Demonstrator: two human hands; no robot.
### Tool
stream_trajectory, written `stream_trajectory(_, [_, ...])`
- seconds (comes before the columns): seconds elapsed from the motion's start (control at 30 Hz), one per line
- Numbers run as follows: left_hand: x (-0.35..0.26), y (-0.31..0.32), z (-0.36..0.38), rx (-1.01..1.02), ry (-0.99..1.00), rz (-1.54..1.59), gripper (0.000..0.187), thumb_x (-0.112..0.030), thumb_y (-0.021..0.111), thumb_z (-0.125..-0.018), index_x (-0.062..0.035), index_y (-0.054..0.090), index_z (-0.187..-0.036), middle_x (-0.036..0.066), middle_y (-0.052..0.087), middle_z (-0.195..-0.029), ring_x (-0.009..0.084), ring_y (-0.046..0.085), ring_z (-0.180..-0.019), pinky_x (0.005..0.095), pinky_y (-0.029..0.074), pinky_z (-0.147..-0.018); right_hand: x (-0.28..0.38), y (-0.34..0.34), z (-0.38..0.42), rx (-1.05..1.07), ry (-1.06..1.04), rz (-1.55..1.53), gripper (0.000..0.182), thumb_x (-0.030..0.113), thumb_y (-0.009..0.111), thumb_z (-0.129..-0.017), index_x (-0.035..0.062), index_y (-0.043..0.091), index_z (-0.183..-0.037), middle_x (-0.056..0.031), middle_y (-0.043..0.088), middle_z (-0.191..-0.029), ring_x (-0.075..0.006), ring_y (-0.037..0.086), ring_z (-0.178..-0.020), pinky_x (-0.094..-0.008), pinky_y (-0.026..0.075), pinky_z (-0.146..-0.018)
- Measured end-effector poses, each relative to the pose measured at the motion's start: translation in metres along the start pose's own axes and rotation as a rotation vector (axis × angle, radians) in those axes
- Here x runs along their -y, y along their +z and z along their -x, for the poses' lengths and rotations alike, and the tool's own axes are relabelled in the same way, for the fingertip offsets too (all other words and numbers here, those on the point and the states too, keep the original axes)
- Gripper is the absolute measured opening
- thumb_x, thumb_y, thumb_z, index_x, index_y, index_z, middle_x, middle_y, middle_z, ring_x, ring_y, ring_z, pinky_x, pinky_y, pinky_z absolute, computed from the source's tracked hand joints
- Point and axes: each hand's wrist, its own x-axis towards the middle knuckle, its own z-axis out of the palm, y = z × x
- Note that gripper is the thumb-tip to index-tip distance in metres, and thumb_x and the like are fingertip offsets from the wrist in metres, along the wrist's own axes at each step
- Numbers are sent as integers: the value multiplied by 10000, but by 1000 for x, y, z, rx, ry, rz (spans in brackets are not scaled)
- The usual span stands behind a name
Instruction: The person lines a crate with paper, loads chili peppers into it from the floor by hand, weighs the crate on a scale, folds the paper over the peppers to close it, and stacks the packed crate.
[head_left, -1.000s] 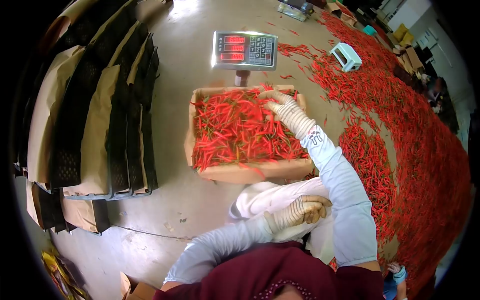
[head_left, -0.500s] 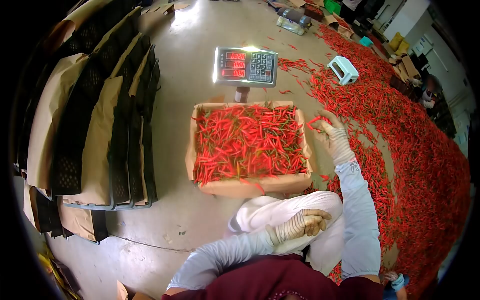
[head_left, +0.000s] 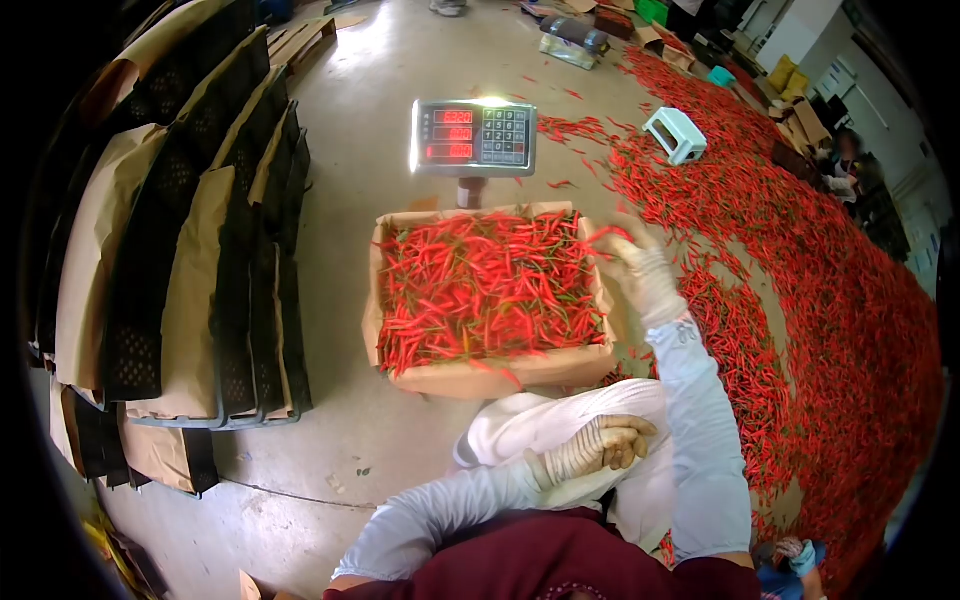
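Right hand (head_left: pixel 640 270) pinches chillies (head_left: pixel 607 235); left hand (head_left: pixel 605 445) rests on knee.

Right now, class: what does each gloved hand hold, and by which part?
The right hand pinches a few red chillies at the box's right edge; the grip point is blurred. The left hand rests on the knee, holding nothing.

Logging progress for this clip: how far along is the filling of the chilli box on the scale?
Mostly done: the paper-lined box is heaped with red chillies to its rim. In hand: the right hand holds a few chillies at the box's right edge; the left hand rests on the knee. Left: a large spread of chillies covers the floor, and lined crates stand alongside.
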Motion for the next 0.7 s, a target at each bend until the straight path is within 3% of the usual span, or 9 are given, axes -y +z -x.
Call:
stream_trajectory(0.03, [-11, 21, 3, -105, 0, -85, 394, -180, 480, -953, 64, 493, -1263, 55, 581, -898, 48, 425, -637, 173, 349, -562, -23, -12, -22, 182, -288, 462, 397, 161, 609, -887, 91, 525, -1269, -114, 541, -1207, -221, 558, -1111, -343, 515, -871])
stream_trajectory(0.1, [-17, 33, 5, -211, 3, -175, 385, -175, 477, -952, 63, 502, -1254, 51, 583, -896, 50, 431, -638, 176, 352, -567, -13, 22, -21, 254, -182, 843, 589, 270, 608, -904, 145, 395, -1438, -128, 507, -1273, -231, 459, -1235, -303, 471, -925])
stream_trajectory(0.2, [-17, 34, 7, -201, 65, -174, 371, -177, 475, -952, 66, 523, -1228, 51, 588, -888, 48, 434, -641, 179, 358, -583, -27, 21, -34, 86, -109, 775, 565, 286, 599, -913, 140, 416, -1427, -120, 513, -1292, -209, 497, -1167, -304, 443, -943])
stream_trajectory(0.27, [-19, 35, 8, -246, 38, -189, 370, -183, 478, -951, 69, 532, -1216, 54, 590, -883, 48, 436, -631, 173, 357, -568, -10, 22, -28, 79, 71, 726, 511, 274, 581, -928, 107, 457, -1394, -97, 548, -1266, -180, 532, -1110, -296, 445, -937])
stream_trajectory(0.33, [-18, 31, 8, -219, 61, -187, 372, -182, 479, -950, 72, 530, -1216, 55, 590, -880, 47, 438, -625, 168, 356, -559, -23, -2, -30, 33, -216, 518, 449, 248, 563, -940, 68, 500, -1348, -62, 596, -1188, -146, 568, -1035, -275, 472, -895])
stream_trajectory(0.43, [-10, 20, 4, -156, 87, -125, 377, -181, 469, -955, 83, 523, -1219, 59, 592, -878, 49, 442, -612, 163, 357, -544, -5, -21, -3, -70, -26, 456, 411, 234, 553, -950, 45, 518, -1313, -59, 602, -1187, -151, 569, -1072, -271, 476, -893])
stream_trajectory(0.57, [-10, 20, -2, -93, 104, -140, 396, -188, 449, -972, 114, 500, -1224, 65, 586, -861, 54, 442, -594, 172, 369, -538, -22, -51, 3, -89, -54, 475, 431, 239, 591, -925, 28, 524, -1295, -93, 593, -1227, -210, 564, -1116, -308, 456, -939])
stream_trajectory(0.63, [-3, 11, -2, -99, 83, -105, 392, -188, 450, -977, 119, 498, -1216, 66, 580, -859, 58, 443, -596, 177, 378, -539, -29, -40, 5, 3, -122, 847, 458, 240, 635, -882, 39, 543, -1284, -141, 574, -1235, -252, 536, -1158, -342, 428, -981])
stream_trajectory(0.7, [-4, 16, 1, -109, 61, -65, 389, -188, 451, -981, 124, 496, -1209, 66, 574, -857, 61, 444, -599, 183, 386, -540, -36, -20, -3, 170, -208, 1111, 600, 311, 676, -835, 57, 481, -1342, -208, 488, -1333, -326, 480, -1237, -389, 405, -1023])
